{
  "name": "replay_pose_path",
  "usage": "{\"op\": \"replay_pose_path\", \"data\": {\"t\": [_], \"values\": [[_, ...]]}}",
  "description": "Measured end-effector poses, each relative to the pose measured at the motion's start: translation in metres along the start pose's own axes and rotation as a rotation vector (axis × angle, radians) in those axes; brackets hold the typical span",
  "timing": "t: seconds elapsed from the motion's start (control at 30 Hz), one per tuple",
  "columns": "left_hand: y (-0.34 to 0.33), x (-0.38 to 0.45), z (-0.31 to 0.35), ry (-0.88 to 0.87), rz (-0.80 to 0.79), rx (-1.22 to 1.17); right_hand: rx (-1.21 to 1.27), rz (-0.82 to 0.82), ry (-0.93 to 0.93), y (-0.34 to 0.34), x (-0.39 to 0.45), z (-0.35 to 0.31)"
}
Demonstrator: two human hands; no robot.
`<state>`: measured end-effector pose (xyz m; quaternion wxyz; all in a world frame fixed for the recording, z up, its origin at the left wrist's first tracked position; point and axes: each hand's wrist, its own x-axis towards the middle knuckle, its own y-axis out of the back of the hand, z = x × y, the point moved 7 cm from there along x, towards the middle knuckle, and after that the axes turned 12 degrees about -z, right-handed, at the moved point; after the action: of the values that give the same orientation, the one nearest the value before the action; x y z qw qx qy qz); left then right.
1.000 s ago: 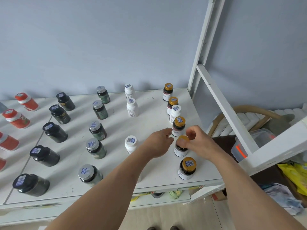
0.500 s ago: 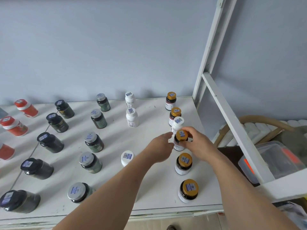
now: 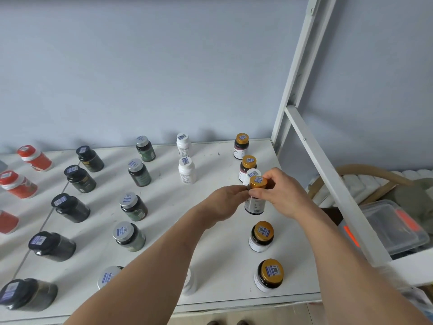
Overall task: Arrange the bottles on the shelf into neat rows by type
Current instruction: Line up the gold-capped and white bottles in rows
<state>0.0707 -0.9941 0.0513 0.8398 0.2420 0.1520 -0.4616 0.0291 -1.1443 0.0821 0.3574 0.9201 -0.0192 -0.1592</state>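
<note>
Both hands were on 1 gold-capped bottle in the right-hand row of the shelf. Right hand had fingers curled round the cap and neck; left hand pinched it at the neck from the other side. Bottle looked upright, base at or just above the shelf — couldn't tell which.

A white bottle stood directly behind it, wedged into the gold-cap row between it and the next gold cap back. 2 more gold caps sat nearer the front edge, 2 at the back.

Step in hand, as I read it: tidying the gold-cap row, with the held bottle being set or shifted in line.

Next move probably calls for pulling the stray white bottle out and moving it left to the white row, where 2 white ones stood near the back. Tight spot — neighbours touching or nearly so, easy to knock one over.
</note>
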Motion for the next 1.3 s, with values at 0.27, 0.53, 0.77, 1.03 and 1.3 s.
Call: {"op": "replay_pose_path", "data": {"t": [0.27, 0.53, 0.77, 1.03, 1.3], "values": [[0.006, 0.000, -0.005, -0.015, -0.084, -0.126, 0.036, 0.038, -0.025, -0.001, 0.000, -0.006], [0.010, 0.000, -0.013, -0.007, -0.118, -0.128, 0.039, 0.033, -0.034, -0.010, 0.000, -0.006], [0.013, 0.002, -0.017, 0.012, -0.092, -0.059, 0.072, 0.007, -0.045, -0.017, -0.001, 0.000], [0.029, 0.006, -0.018, 0.034, 0.069, 0.199, 0.080, -0.063, -0.117, -0.029, -0.001, 0.015], [0.031, 0.019, -0.023, 0.050, 0.061, 0.235, 0.140, -0.160, -0.142, -0.038, 0.001, 0.031]]}}
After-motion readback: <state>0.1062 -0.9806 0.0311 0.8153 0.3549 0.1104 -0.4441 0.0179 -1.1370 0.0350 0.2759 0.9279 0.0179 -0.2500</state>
